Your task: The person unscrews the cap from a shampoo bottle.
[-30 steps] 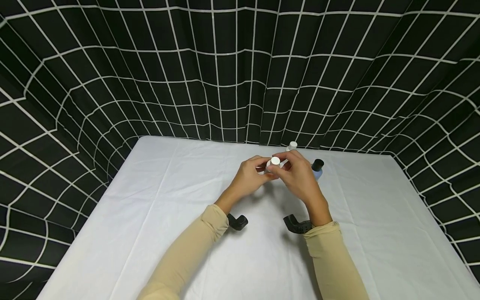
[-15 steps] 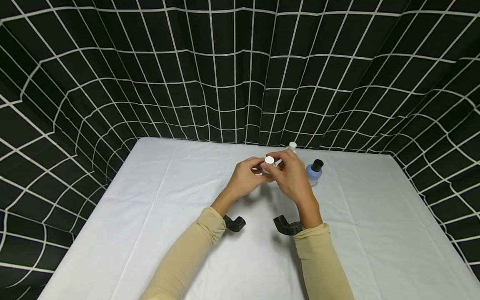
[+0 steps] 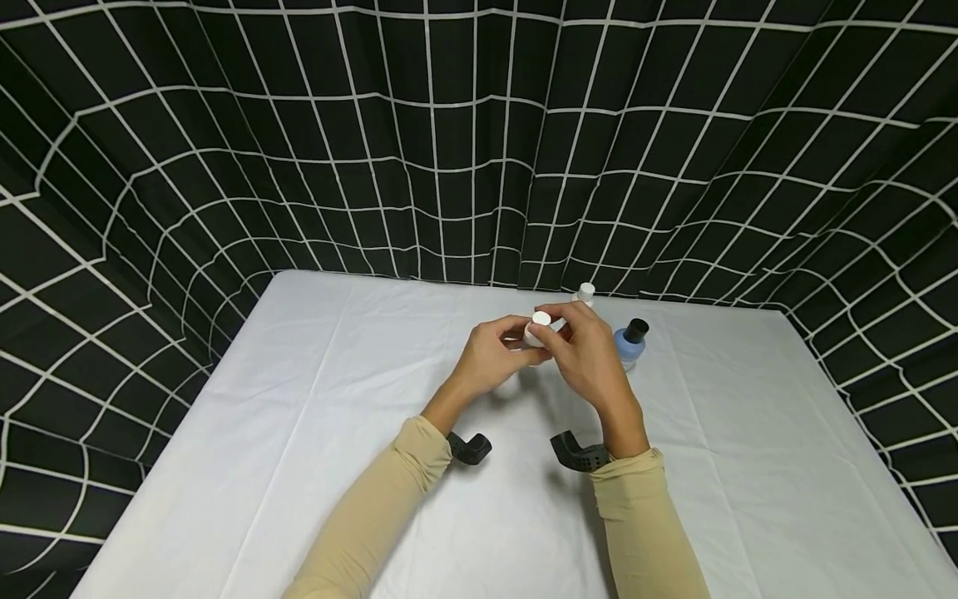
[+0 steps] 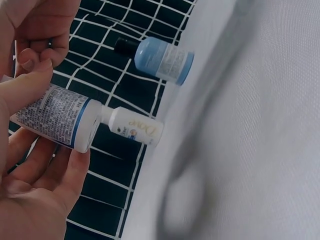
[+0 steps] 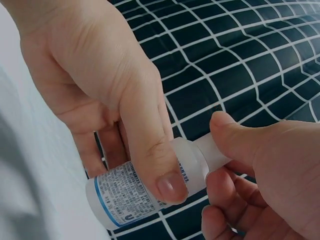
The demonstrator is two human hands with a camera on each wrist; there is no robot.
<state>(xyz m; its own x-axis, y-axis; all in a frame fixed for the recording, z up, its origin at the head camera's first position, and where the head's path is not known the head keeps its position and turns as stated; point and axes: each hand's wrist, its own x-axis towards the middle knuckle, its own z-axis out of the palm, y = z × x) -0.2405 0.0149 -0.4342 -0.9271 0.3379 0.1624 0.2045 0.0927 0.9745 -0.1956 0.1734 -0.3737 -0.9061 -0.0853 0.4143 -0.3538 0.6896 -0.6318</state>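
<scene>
A small white bottle (image 4: 57,116) with dense printed text and a blue band near its base is held up above the table. My left hand (image 3: 488,356) grips its body, thumb on one side and fingers on the other. The white cap (image 3: 541,318) sits on the bottle's top, and my right hand (image 3: 591,353) pinches it between thumb and fingers, as the right wrist view also shows. Part of the cap is hidden behind the right thumb (image 5: 235,135).
Behind the hands stands a white Dove bottle (image 4: 135,126) with a white cap. A blue bottle (image 3: 629,346) with a black cap stands right of the right hand. White cloth covers the table (image 3: 314,482); a black gridded curtain (image 3: 464,150) surrounds its back and sides.
Both hands and the bottle have shifted slightly left since a second ago, bringing the blue bottle into fuller view. In the last half second they have barely moved.
</scene>
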